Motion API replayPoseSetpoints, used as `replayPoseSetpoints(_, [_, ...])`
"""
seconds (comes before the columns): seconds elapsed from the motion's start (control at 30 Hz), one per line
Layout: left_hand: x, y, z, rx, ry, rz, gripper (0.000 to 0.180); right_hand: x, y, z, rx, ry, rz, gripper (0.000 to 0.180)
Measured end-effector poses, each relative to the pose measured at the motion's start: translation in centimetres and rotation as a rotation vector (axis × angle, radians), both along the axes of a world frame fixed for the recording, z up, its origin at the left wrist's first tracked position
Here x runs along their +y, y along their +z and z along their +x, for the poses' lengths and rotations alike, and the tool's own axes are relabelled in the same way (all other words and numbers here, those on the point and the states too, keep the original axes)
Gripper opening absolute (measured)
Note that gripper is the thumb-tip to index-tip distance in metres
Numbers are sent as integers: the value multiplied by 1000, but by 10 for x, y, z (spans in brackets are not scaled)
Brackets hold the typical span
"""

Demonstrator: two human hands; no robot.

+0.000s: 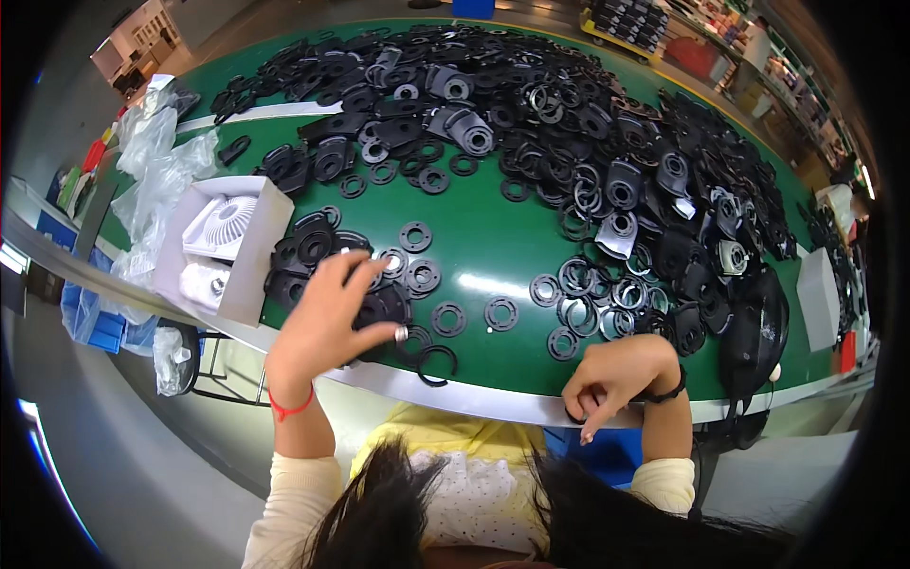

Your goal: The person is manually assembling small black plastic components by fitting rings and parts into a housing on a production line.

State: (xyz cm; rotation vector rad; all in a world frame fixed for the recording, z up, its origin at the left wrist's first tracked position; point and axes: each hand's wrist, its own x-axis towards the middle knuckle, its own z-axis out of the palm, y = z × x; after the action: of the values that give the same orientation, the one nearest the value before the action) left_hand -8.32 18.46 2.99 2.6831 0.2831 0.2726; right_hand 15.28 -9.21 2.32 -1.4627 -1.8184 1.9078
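The left hand's (327, 313) grip looks wide to me, fingers and thumb spread over dark parts left of centre in the frame; I can't tell whether any fingertip touches one. The right hand (626, 372) sits at the near edge, lower right of centre, fingers curled. A dark sliver shows by them, and I can't tell whether that grip holds anything.

Flat black rings (423, 288) lie just beside the left fingers, with more scattered toward the middle of the frame. I'd judge them moulded plastic: light, stiff, fairly smooth and apt to skid if pushed, not very fragile. I'd pinch one across its outer rim, or tip up an edge by the centre hole, since they lie so flat. The open, C-shaped ring (454, 362) at lower centre looks springier; I'd take it mid-arc.

Under them the bench (474, 209) is green and glossy, with glare at centre and a pale near edge. A heap of black parts (559, 123) spreads across its top and right. A white box (275, 213) of white parts stands at left, clear plastic bags (142, 175) at upper left, a black bag (755, 327) at right. Beyond, stocked shelving (749, 57) fills the room's upper right.
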Motion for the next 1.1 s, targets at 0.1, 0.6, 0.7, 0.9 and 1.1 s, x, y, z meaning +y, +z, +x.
replayPoseSetpoints(0.1, [-21, -10, -19, 69, 19, 6, 80, 3, -10, -11, -73, 7, 39, 37])
replayPoseSetpoints(0.6, [-63, -51, 38, -9, -110, 80, 72, 26, -21, -15, -517, -798, 766, 29])
replayPoseSetpoints(0.7, [-60, -44, 50, -10, -227, 34, 72, 26, -31, -21, -687, -663, 864, 39])
replayPoseSetpoints(0.9, [-27, -30, 65, -2, -302, -41, 67, 21, -38, -13, -684, -743, 812, 42])
replayPoseSetpoints(1.1, [-13, -27, 73, 5, -274, 13, 45, 21, -30, -11, -613, -711, 826, 44])
